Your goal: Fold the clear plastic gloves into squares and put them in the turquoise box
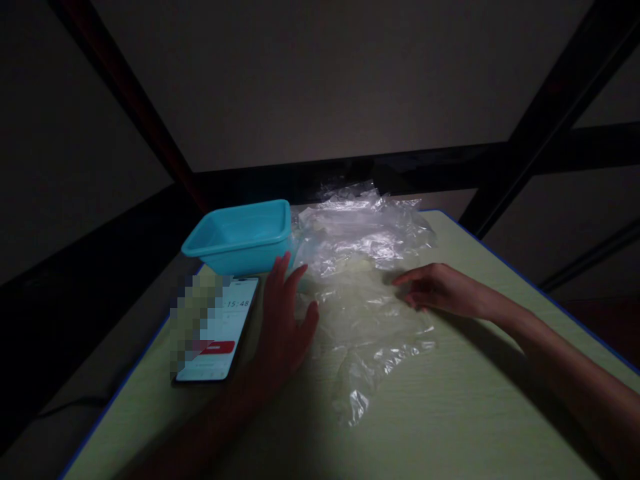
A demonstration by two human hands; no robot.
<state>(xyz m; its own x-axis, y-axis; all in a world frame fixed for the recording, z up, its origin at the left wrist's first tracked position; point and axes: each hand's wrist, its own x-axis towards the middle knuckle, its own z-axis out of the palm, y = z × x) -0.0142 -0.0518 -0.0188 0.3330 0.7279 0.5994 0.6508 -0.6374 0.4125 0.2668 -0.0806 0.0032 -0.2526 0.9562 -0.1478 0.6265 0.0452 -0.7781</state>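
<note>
1. A pale, blue-edged worktop (450, 427) is stretching out beneath the fingers (276, 280) of the left hand (284, 327) and the right hand (450, 293)
2. Clear, crinkled plastic (350, 313) is lying between the two sets of fingers, its far part bunching into a shiny heap beyond them, its near part spreading thin
3. A teal basin (240, 257) is standing upright beyond the left fingers and to their left; whether the fingertips are touching it, I cannot tell
4. The left hand is gripping nothing, its fingers spreading wide at the plastic's left side
5. The right hand is curling its fingers at the plastic's right side, leaving a narrow gap; whether they are pinching any, I cannot tell
6. A phone (240, 317) is lying left of the left fingers, its lit screen showing digits ending in 15:48
</note>
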